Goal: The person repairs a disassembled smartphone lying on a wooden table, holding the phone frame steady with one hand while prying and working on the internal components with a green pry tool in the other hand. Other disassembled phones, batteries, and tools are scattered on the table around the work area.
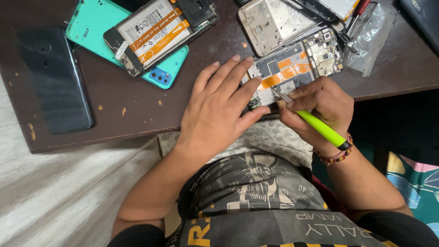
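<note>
An opened phone (297,66) with bare circuit board and orange ribbon strips lies at the near edge of a dark brown table (137,105). My left hand (219,103) lies flat on the phone's left end, fingers spread over it, pinning it down. My right hand (318,105) grips a screwdriver with a lime-green handle (320,126); its metal tip touches the phone's lower part near the orange strip.
A second opened phone with a white battery (157,32) rests on a turquoise back cover (93,20). A dark phone (55,77) lies at the left. A pale phone frame (267,23), a clear plastic bag (372,34) and small tools sit at the back.
</note>
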`<state>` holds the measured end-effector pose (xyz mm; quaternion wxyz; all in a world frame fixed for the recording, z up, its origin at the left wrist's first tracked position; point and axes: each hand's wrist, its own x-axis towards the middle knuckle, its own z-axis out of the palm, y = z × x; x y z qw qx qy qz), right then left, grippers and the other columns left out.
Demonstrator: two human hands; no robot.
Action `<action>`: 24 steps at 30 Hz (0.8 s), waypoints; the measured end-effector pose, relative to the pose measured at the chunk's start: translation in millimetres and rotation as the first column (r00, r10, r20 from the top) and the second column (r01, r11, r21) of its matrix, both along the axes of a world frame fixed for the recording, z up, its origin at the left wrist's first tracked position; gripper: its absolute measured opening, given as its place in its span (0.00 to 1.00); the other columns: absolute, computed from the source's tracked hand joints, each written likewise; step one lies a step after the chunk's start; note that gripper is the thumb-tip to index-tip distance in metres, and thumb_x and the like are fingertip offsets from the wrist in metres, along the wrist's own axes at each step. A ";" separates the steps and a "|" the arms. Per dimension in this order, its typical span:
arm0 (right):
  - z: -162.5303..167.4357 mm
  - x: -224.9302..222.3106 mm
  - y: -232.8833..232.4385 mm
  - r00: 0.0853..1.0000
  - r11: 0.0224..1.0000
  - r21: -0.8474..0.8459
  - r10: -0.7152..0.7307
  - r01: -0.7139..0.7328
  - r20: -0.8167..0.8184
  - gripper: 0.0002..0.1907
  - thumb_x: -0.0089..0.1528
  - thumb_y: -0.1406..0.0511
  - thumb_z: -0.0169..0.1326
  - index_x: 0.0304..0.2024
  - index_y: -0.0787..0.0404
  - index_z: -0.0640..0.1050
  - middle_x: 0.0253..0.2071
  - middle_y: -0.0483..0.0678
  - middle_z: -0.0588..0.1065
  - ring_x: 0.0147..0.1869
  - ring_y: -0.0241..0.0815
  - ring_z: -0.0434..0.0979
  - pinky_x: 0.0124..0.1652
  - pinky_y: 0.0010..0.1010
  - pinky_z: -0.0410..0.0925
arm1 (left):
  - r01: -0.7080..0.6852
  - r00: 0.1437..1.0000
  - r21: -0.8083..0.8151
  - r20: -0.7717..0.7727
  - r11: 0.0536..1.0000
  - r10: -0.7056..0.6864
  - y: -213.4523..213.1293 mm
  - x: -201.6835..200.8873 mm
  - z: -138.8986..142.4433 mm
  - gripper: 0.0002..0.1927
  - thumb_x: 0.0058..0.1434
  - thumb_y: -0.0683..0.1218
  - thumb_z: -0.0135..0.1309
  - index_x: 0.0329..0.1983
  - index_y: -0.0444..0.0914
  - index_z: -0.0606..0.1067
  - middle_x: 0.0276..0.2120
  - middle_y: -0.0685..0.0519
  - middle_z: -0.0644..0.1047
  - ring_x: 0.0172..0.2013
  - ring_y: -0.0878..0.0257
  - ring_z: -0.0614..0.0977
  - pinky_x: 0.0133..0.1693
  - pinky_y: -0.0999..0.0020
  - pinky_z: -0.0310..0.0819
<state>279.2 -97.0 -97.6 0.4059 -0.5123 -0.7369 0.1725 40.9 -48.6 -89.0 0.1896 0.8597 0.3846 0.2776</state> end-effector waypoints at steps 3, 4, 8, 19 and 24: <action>0.9 0.3 0.0 1.000 1.000 0.018 0.005 -0.005 -0.001 0.14 0.58 0.73 0.73 0.33 0.62 0.76 0.38 0.50 0.77 0.39 0.39 0.80 0.39 0.25 0.72 | -0.001 1.000 -0.002 0.001 1.000 0.001 -0.9 -0.3 0.0 0.26 0.65 0.59 0.62 0.57 0.37 0.75 0.65 0.44 0.70 0.68 0.50 0.68 0.69 0.49 0.57; 1.5 0.6 -0.1 1.000 1.000 0.007 0.009 -0.009 -0.013 0.14 0.58 0.73 0.72 0.34 0.62 0.76 0.38 0.50 0.77 0.39 0.39 0.80 0.39 0.24 0.71 | -0.001 1.000 -0.004 0.002 1.000 0.001 -1.0 -0.8 -0.1 0.26 0.66 0.59 0.62 0.57 0.37 0.75 0.65 0.44 0.70 0.68 0.51 0.68 0.69 0.49 0.57; 3.5 0.7 -0.3 0.999 0.999 -0.023 0.026 -0.027 -0.046 0.14 0.59 0.73 0.71 0.34 0.62 0.76 0.39 0.50 0.76 0.39 0.39 0.80 0.39 0.24 0.71 | 0.001 1.000 -0.002 0.001 1.000 -0.001 -1.0 -2.5 -0.7 0.26 0.65 0.59 0.62 0.57 0.37 0.75 0.65 0.44 0.70 0.68 0.50 0.68 0.69 0.49 0.57; 2.2 0.6 0.0 0.998 0.999 -0.047 0.009 -0.012 -0.065 0.14 0.60 0.73 0.70 0.34 0.61 0.75 0.35 0.50 0.75 0.39 0.38 0.80 0.40 0.24 0.72 | 0.000 1.000 0.004 -0.009 1.000 0.000 1.1 -3.3 -2.5 0.26 0.65 0.59 0.62 0.57 0.37 0.75 0.65 0.44 0.70 0.68 0.50 0.68 0.69 0.49 0.56; 3.0 -2.2 1.0 0.999 0.999 -0.052 0.000 -0.003 -0.052 0.13 0.60 0.73 0.70 0.34 0.62 0.76 0.35 0.50 0.75 0.38 0.38 0.80 0.40 0.23 0.71 | 0.001 1.000 -0.001 -0.005 1.000 -0.001 1.1 -5.1 -1.9 0.26 0.65 0.59 0.62 0.57 0.36 0.75 0.65 0.44 0.70 0.69 0.51 0.68 0.69 0.49 0.56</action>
